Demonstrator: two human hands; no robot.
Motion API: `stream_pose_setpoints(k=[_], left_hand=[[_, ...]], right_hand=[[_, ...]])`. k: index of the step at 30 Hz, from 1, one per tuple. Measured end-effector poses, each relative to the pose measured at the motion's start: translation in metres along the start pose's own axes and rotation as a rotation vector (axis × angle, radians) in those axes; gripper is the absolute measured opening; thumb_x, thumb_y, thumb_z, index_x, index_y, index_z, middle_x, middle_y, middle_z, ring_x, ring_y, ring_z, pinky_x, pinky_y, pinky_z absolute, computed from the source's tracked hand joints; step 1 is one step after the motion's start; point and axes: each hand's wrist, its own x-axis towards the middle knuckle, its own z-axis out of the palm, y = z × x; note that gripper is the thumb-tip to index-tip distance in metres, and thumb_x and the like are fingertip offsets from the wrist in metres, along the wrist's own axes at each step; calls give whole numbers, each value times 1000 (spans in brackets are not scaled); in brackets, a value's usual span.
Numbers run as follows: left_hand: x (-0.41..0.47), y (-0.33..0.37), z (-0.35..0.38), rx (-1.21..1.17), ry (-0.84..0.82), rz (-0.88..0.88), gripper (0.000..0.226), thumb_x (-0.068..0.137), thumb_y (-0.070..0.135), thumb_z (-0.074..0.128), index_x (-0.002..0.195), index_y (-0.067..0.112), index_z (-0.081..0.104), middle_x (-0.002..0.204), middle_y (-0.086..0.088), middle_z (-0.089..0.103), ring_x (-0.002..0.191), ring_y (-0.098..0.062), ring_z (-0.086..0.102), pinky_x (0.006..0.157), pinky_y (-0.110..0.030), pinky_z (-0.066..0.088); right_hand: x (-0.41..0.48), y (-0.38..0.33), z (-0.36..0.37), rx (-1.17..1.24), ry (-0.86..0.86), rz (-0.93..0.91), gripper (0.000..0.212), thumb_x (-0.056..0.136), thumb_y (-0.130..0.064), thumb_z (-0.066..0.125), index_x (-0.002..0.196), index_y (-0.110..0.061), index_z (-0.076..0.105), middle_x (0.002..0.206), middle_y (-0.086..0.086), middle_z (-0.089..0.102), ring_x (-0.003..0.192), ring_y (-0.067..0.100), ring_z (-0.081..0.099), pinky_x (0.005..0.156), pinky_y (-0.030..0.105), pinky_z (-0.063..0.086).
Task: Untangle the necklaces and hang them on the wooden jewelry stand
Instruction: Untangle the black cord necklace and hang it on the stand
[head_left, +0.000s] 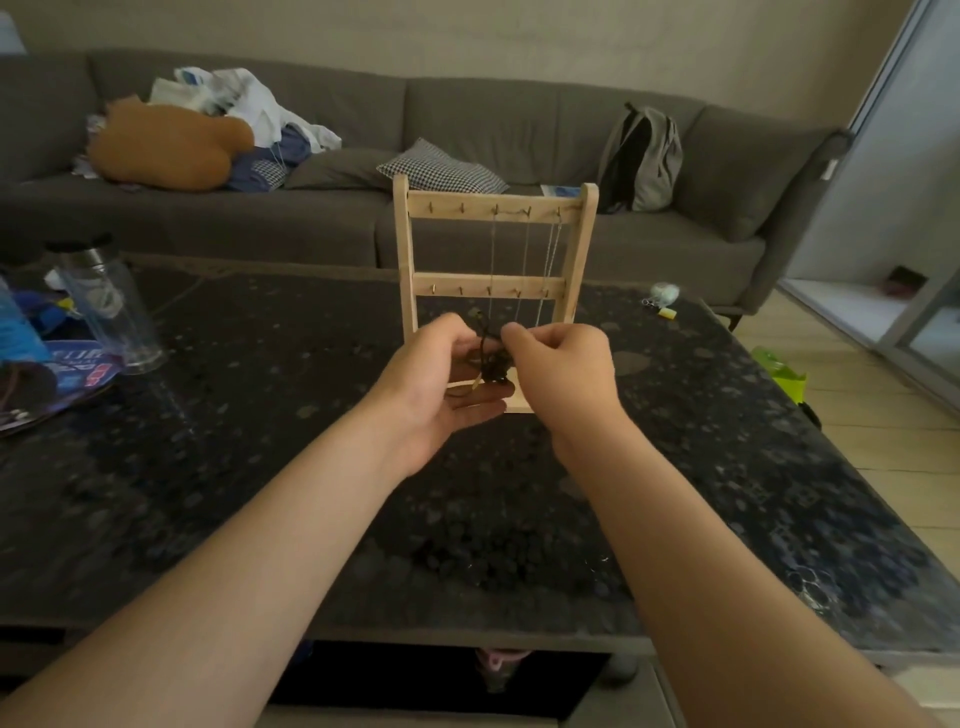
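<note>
The left hand (447, 379) and right hand (561, 371) are pinching a dark tangled necklace (493, 364) between them, just in front of the wooden jewelry stand (493, 208). Pulling hard is likely risking a tighter knot, or snagging the thin chains (524, 260) hanging just beyond. Print on the blue packet (78, 369), far left of the hands, is too blurred to read.

Both bare forearms reach forward, hands meeting at centre. The left hand (441, 387), palm up, curls its fingers round a tangled necklace (491, 366); the right hand (563, 369) pinches it from the right.
</note>
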Motion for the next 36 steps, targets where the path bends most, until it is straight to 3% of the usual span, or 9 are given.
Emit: stream_pose_setpoints(k=[6, 10, 14, 19, 23, 30, 32, 34, 36], left_hand=[[-5, -7, -10, 54, -18, -8, 21, 107, 17, 64, 121, 15, 79, 117, -11, 81, 110, -27, 77, 89, -40, 60], [-6, -9, -15, -27, 13, -80, 22, 109, 14, 60, 125, 13, 75, 112, -13, 83, 102, -26, 80, 83, -40, 63], [-2, -10, -12, -136, 87, -112, 23, 111, 5, 52, 124, 8, 71, 117, -20, 78, 97, -27, 78, 80, -42, 64], [1, -9, -6, -169, 111, -146, 41, 102, -18, 40, 115, 7, 71, 126, -23, 68, 101, -29, 71, 86, -43, 61], [3, -7, -5, -128, 94, -176, 58, 89, -27, 35, 115, 8, 72, 127, -21, 66, 101, -30, 66, 78, -39, 57], [-2, -3, -11, 34, 10, -234, 69, 74, -18, 39, 127, 10, 72, 137, -21, 59, 95, -27, 58, 72, -39, 56], [-4, -2, -14, 47, 4, -237, 57, 73, -8, 47, 119, 11, 72, 133, -18, 62, 97, -28, 57, 79, -43, 56], [-9, 2, -14, 85, -10, -237, 30, 81, 8, 54, 102, 14, 74, 116, -13, 66, 102, -28, 59, 95, -49, 53], [-11, 4, -14, 151, -13, -224, 18, 87, 25, 61, 95, 17, 75, 107, -9, 72, 109, -28, 66, 105, -52, 47]], right_hand=[[-11, 3, -7, 121, -119, 155, 24, 110, -31, 59, 94, -17, 70, 84, 1, 69, 81, 14, 65, 72, 30, 46], [-11, 7, -10, 237, -130, 291, 14, 110, -30, 59, 111, -18, 67, 92, 3, 70, 86, 18, 66, 76, 34, 51], [-7, 9, -6, 416, -106, 391, 20, 109, -24, 60, 122, -12, 68, 96, 5, 74, 86, 19, 69, 72, 33, 53], [-4, 13, -6, 465, -82, 384, 22, 110, -26, 58, 123, -12, 70, 102, 4, 78, 88, 16, 74, 72, 32, 54], [-4, 15, -9, 486, -50, 361, 20, 108, -30, 63, 114, -13, 72, 93, 1, 77, 87, 14, 73, 74, 31, 57], [-11, 17, -12, 471, -157, 300, 17, 106, -26, 67, 116, -15, 76, 107, 5, 81, 89, 13, 77, 75, 30, 59], [-11, 17, -16, 415, -166, 265, 13, 103, -16, 71, 112, -19, 79, 108, 5, 82, 91, 13, 78, 79, 31, 61], [-11, 16, -20, 369, -167, 245, 18, 100, -8, 71, 109, -21, 80, 109, 4, 81, 98, 16, 78, 84, 33, 61], [-11, 16, -23, 341, -189, 247, 23, 98, -5, 70, 109, -22, 80, 112, 6, 80, 107, 21, 75, 91, 37, 61]])
